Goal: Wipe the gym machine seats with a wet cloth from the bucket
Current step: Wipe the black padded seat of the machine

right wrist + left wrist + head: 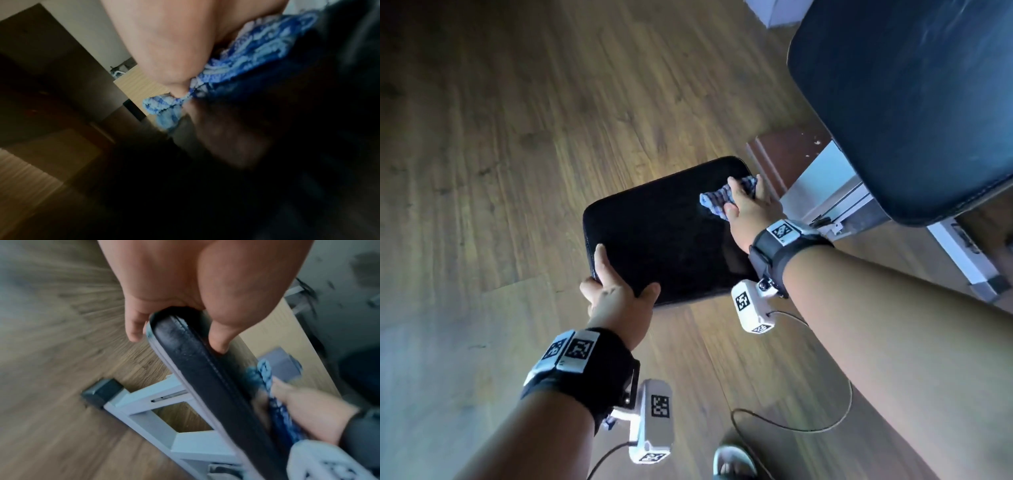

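Note:
A black padded seat (667, 233) sits low over the wooden floor, its surface glossy. My left hand (616, 287) grips its near left corner, thumb on top and fingers curled under the edge (185, 340). My right hand (746, 205) presses a blue checked cloth (719, 198) onto the seat's far right corner. In the right wrist view the cloth (246, 65) is bunched under my palm against the dark pad. In the left wrist view, the cloth (265, 369) lies by my right hand (304, 410). No bucket is in view.
A large black backrest pad (914, 102) rises at the upper right on a white metal frame (835, 192). White frame bars (148, 404) run under the seat. A cable (791, 425) loops over the floor by my foot (732, 462).

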